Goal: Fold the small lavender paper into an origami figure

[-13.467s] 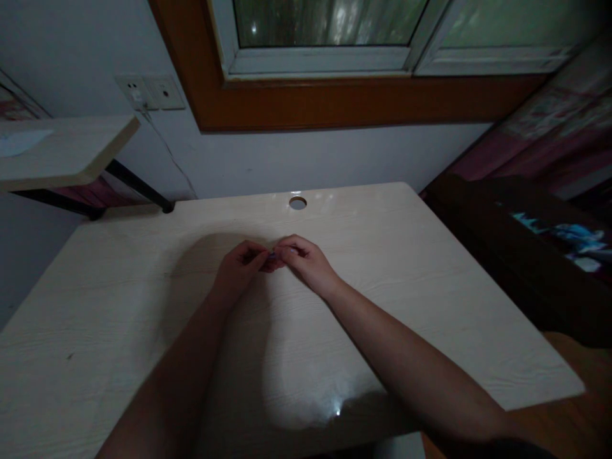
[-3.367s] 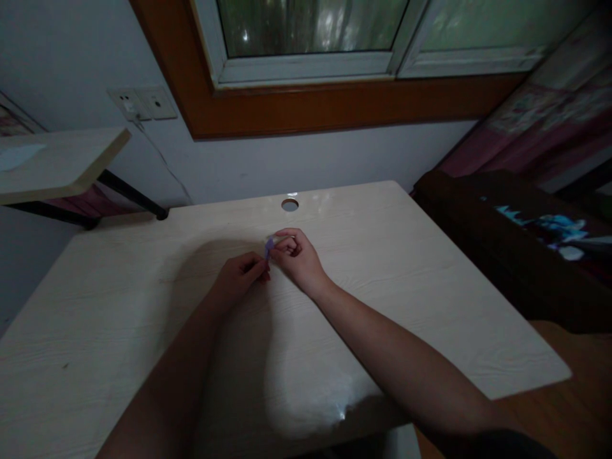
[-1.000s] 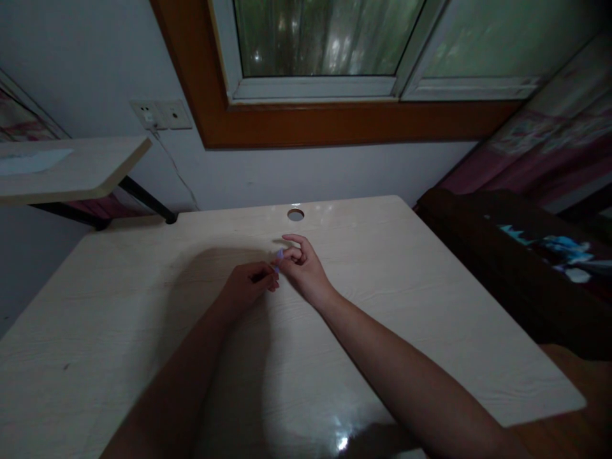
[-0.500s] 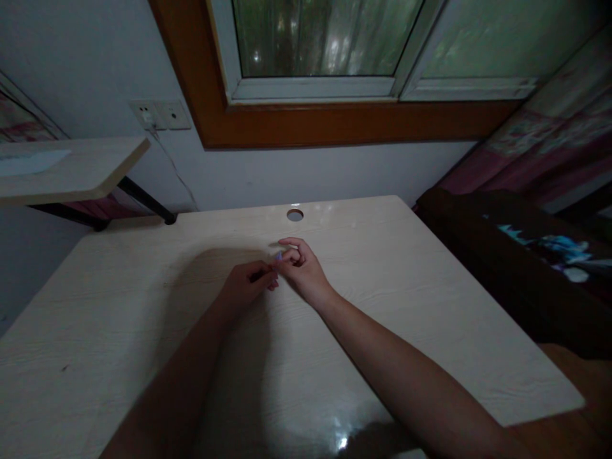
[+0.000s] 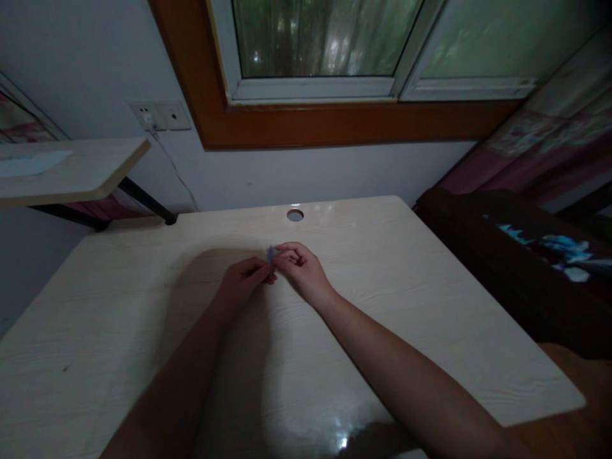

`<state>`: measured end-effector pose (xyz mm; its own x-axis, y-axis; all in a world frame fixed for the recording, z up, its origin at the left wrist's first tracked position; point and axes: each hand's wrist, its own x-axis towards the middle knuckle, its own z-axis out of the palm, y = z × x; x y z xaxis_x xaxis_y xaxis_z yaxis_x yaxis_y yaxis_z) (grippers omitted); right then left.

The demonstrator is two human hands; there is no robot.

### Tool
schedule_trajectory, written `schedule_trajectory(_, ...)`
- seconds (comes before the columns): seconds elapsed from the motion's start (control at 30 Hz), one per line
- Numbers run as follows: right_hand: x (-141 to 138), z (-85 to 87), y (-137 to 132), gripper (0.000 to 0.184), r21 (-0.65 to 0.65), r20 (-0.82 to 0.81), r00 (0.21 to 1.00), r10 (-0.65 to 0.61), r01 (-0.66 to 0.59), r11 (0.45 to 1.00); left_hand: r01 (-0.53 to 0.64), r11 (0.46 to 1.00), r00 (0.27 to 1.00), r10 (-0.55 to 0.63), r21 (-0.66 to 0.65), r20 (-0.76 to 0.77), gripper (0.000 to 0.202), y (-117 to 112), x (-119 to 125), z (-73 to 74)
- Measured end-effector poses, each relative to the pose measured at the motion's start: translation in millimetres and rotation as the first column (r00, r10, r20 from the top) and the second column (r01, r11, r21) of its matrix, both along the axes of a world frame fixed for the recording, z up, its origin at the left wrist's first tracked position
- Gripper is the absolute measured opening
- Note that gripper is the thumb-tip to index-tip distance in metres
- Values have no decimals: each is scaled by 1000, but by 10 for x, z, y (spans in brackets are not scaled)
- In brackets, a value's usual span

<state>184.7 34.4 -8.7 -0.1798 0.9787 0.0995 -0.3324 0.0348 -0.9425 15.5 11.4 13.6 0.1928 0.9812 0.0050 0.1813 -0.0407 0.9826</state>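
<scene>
A small, thin bluish-purple piece [image 5: 270, 255] stands up between my fingertips; its kind is too small to make out. My left hand [image 5: 246, 278] pinches its lower end between thumb and forefinger. From the other side, my right hand [image 5: 301, 268] closes its thumb and fingers on the same piece, the fingers curled. Both hands are nearly touching, above the pale wood-grain table [image 5: 406, 306]. The fingers cover part of the piece.
A round cable hole [image 5: 295, 215] lies near the table's back edge. A raised shelf [image 5: 95, 167] on black legs stands at the left, and a wall socket [image 5: 160, 115] has a plugged-in cord. Dark fabric [image 5: 478, 268] lies beyond the right edge.
The bluish-purple piece has shifted slightly left and now stands more upright, with more of it showing. My right forefinger has come down from its raised position towards the piece.
</scene>
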Motion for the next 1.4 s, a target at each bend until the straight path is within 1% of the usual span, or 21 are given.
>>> schedule_trajectory(0.13,-6,10,-8,32,6,29,999,-28,28,1000,0,999,998,2,35,-68,26,9,4,-8)
schedule_trajectory(0.23,-9,-25,-6,31,31,47,998,-33,31,999,-50,995,993,59,81,-104,25,20,-6,-23)
schedule_trajectory(0.33,-7,-66,-4,29,59,76,997,-32,28,998,-93,990,990,104,106,-100,21,34,-14,-37)
schedule_trajectory(0.57,-6,-76,-12,29,90,139,990,-35,22,996,-98,992,995,101,84,-29,21,62,-35,-100)
schedule_trajectory(0.73,-10,-52,-27,28,93,148,988,-48,35,995,-120,990,990,124,74,-64,24,75,-41,-140)
schedule_trajectory(0.97,-8,-63,-38,25,119,190,978,-82,60,991,-134,988,987,140,74,-80,25,79,-23,-125)
schedule_trajectory(1.13,-8,-56,-22,21,90,184,981,-64,48,995,-132,989,990,134,67,-32,26,95,-27,-128)
schedule_trajectory(1.23,-9,-49,-10,20,83,151,986,-77,65,994,-137,989,991,137,55,-1,26,96,-31,-140)
schedule_trajectory(1.4,-13,-71,11,25,67,104,991,-87,81,995,-100,993,994,103,65,-37,29,94,-31,-156)
